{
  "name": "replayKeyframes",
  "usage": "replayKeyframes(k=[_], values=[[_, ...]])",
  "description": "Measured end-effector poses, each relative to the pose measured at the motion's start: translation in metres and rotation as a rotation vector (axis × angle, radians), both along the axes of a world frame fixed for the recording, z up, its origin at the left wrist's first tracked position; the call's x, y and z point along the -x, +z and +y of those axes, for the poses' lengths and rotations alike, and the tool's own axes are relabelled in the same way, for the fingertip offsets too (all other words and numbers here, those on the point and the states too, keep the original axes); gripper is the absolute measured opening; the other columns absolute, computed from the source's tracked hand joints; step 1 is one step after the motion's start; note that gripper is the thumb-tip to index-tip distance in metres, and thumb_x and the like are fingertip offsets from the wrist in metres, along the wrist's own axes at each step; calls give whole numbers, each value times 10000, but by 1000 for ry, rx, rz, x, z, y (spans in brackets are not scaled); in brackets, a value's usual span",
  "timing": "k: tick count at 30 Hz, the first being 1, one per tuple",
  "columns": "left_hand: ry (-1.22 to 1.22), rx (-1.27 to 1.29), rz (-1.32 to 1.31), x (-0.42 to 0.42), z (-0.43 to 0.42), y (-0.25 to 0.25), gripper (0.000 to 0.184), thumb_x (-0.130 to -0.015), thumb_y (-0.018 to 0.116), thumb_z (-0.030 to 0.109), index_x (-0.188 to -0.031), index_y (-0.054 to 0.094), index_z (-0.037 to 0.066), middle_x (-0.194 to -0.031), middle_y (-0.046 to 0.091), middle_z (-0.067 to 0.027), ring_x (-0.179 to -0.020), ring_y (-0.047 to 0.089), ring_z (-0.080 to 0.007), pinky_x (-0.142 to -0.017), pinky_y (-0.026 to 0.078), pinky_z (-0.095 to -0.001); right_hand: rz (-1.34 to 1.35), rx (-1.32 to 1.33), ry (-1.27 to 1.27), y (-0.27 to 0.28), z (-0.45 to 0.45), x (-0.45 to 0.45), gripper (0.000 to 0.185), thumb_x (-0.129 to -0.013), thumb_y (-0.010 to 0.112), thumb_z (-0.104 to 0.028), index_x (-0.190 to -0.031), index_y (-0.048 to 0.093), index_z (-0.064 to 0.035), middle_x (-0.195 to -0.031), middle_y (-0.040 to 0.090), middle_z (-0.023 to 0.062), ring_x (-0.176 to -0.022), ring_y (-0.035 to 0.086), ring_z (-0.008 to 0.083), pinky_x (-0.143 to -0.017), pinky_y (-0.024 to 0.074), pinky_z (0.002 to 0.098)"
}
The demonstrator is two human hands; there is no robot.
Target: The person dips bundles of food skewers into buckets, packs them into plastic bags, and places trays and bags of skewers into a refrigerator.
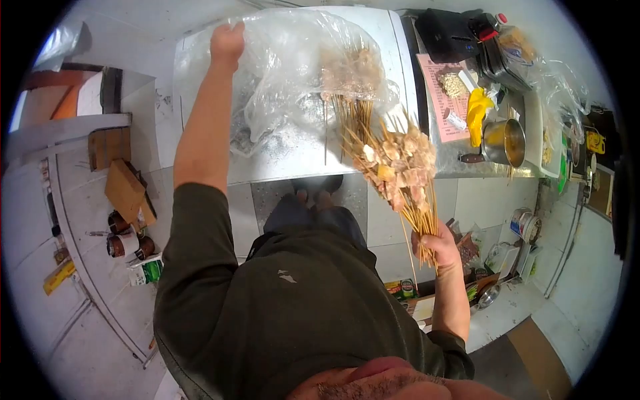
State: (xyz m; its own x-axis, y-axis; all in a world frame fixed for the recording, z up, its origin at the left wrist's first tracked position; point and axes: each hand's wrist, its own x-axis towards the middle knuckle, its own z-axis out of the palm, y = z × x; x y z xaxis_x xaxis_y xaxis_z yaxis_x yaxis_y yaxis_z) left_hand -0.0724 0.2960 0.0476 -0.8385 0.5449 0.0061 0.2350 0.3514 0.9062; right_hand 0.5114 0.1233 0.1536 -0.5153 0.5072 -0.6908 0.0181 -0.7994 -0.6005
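My right hand (pixel 438 247) is wrapped round the stick ends of a bundle of meat skewers (pixel 400 167), held out past the table's front edge with the meat pointing up and away. My left hand (pixel 228 45) grips the far left edge of a clear plastic bag (pixel 287 73) spread over the white tabletop (pixel 393 40). More meat skewers (pixel 353 70) lie under or inside the bag, their sticks coming out toward me. The held bundle's tips overlap those sticks in view; whether they touch, I cannot tell.
Right of the white top, a steel pot (pixel 505 143), a yellow cloth (pixel 478 115), a pink printed sheet (pixel 443 93) and a black container (pixel 447 35) stand on a counter. Cardboard boxes (pixel 127 193) are at the left. Bottles and packets sit low at the right.
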Motion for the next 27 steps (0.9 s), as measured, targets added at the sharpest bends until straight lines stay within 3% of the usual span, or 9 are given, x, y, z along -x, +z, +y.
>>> replayKeyframes(k=[3, 6, 9, 11, 12, 16, 20, 23, 27], values=[[12, -270, 325, -44, -53, 29, 328, -838, 649, 257, -1054, 640, 10, -1011, 642, -139, -920, 599, -254, -805, 465, -361, 11, -64, -15, 6, -6, -17, 424, -717, 672, -122, -1087, 517, 14, -707, 561, 103, -519, 536, 172, -450, 433, 274], [-185, -216, 384, -129, -136, 69, 68, -866, 631, 98, -861, 629, 31, -820, 641, -52, -722, 573, -166, -682, 460, -262, -21, -89, -115, 20, -6, -18, 420, -709, 687, -130, -1067, 525, 18, -681, 547, 97, -509, 530, 178, -443, 424, 279], [-563, -372, -135, -202, -213, 31, 61, -853, 620, 73, -861, 629, 13, -825, 649, -73, -755, 598, -143, -702, 484, -300, 2, -131, -121, 23, -1, -6, 442, -717, 701, -142, -1088, 515, 11, -681, 540, 92, -509, 524, 179, -432, 418, 287], [-792, 99, -374, -241, -245, 67, 92, -880, 622, 114, -897, 625, 24, -839, 615, -59, -743, 573, -126, -668, 468, -261, 28, -166, -82, 31, 5, 20, 453, -721, 706, -151, -1096, 509, 11, -681, 537, 92, -508, 520, 178, -429, 415, 287], [-854, 71, -400, -256, -257, 67, 103, -864, 654, 123, -885, 644, 23, -858, 632, -66, -712, 582, -127, -639, 478, -269, 23, -196, -73, 37, 6, 39, 469, -724, 709, -163, -1102, 500, 18, -684, 534, 95, -512, 520, 180, -432, 416, 285], [-928, -261, -645, -279, -274, 93, 452, -867, 692, 194, -1227, 499, 1, -1150, 589, -100, -1079, 569, -180, -936, 454, -329, 120, -286, 155, 31, 14, 103, 474, -729, 688, -146, -1126, 493, 24, -727, 558, 103, -545, 541, 173, -451, 430, 276], [-692, -602, -1067, -238, -298, 108, 549, -878, 685, 322, -1264, 441, 16, -1185, 543, -61, -1096, 508, -147, -927, 428, -334, 83, -429, 370, 30, -15, 216, 613, -751, 703, -215, -1260, 473, 37, -1046, 628, 114, -773, 612, 163, -598, 482, 243], [-384, -763, -1071, -176, -345, 95, 456, -909, 645, 260, -1252, 470, 15, -1140, 575, -53, -1071, 529, -150, -915, 435, -320, 209, -403, 533, 13, -56, 310, 626, -746, 611, -6, -1337, 407, 15, -1053, 597, 78, -769, 576, 125, -616, 464, 244], [-16, -621, -1053, -75, -433, 52, 337, -950, 571, 222, -1200, 517, 3, -1102, 584, -64, -1002, 557, -149, -860, 465, -313, 241, -420, 865, -37, -135, 435, 785, -721, 723, -2, -1408, 343, -7, -1176, 560, 51, -1039, 554, 150, -854, 477, 293]])
